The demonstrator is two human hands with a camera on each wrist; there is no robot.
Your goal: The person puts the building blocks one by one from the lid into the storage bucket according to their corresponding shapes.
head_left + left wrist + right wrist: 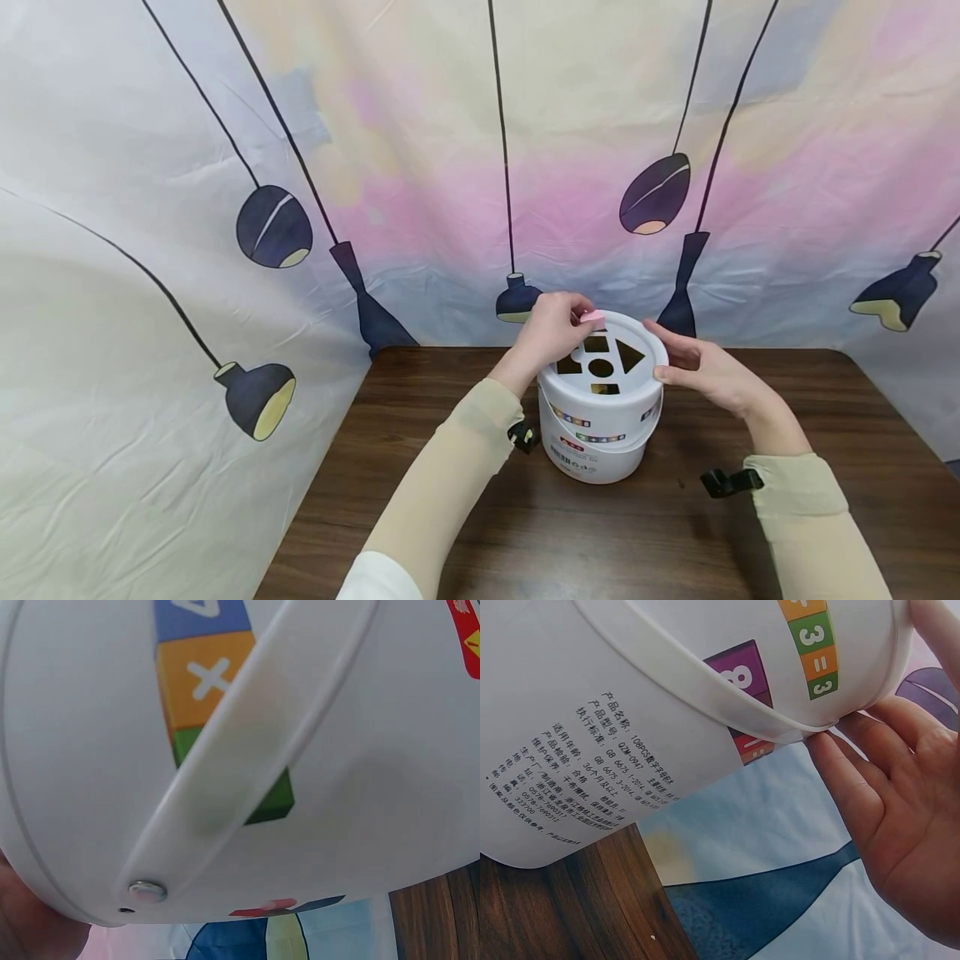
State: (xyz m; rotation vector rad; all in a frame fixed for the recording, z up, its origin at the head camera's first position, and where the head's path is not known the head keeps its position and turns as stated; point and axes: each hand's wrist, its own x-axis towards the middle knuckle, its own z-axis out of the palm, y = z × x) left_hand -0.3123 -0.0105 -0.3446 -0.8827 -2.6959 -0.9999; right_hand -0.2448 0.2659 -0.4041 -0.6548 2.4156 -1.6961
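Observation:
A white lidded bucket (592, 429) stands upright on the table. Its lid (618, 387) has several cut-outs: a triangle, a circle, a square and others. At the far part of the lid, my left hand (551, 333) pinches a pink block (592, 319) between thumb and fingers. The block's lower side is hard to make out against the lid. My right hand (708, 371) rests on the bucket's right side, its thumb and extended fingers spread along the rim. In the right wrist view, fingertips (829, 742) touch the wall near the carrying handle (705, 694).
The brown wooden table (465, 508) extends around the bucket. Behind it hangs a cloth backdrop (420, 208) printed with lamps, close to the table's far edge. The bucket's handle (217, 757) hangs down along its wall. Black camera straps (731, 482) sit on both wrists.

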